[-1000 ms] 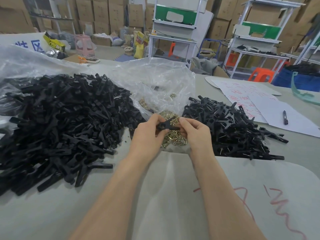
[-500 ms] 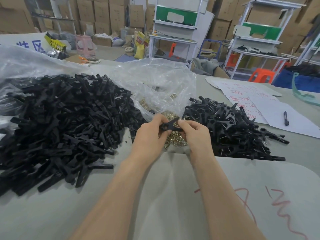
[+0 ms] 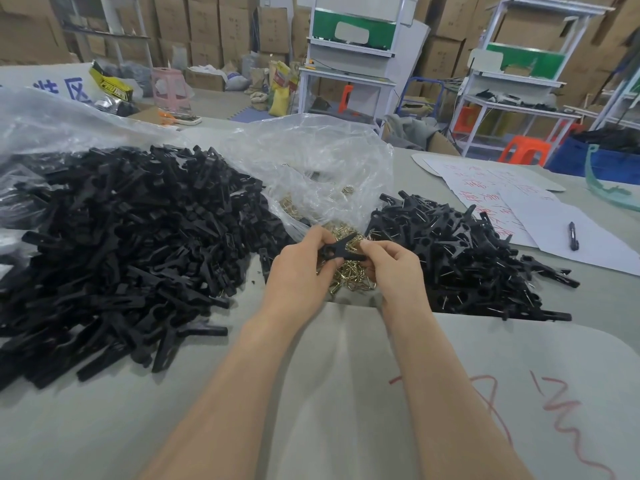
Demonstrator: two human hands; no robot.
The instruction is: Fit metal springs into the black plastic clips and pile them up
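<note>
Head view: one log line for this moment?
stage: fitting spring | left hand: pinches black clip | right hand: pinches same clip | below: spring heap | finished clip pile: right of hands

Two clip piles [image 3: 121, 254], one held clip [image 3: 337, 249], one pen [image 3: 573, 236].

A: Light bright, even and diffuse; no lamp in view.
B: Noted. Shadows faint and soft-edged, close under the forearms [image 3: 242, 393] on the tabletop [image 3: 104, 427].
A: White sheen over the clear bag [image 3: 322, 168]; small glints on the brass springs [image 3: 353, 275].
B: Heap of black clips [image 3: 121, 254] reads as near-solid dark, detail thin.
A: Wide-angle bend. Shelf frames [image 3: 512, 77] lean at the right edge, and the forearms stretch toward the bottom. Far cartons [image 3: 207, 29] slightly soft, centre sharp.
</note>
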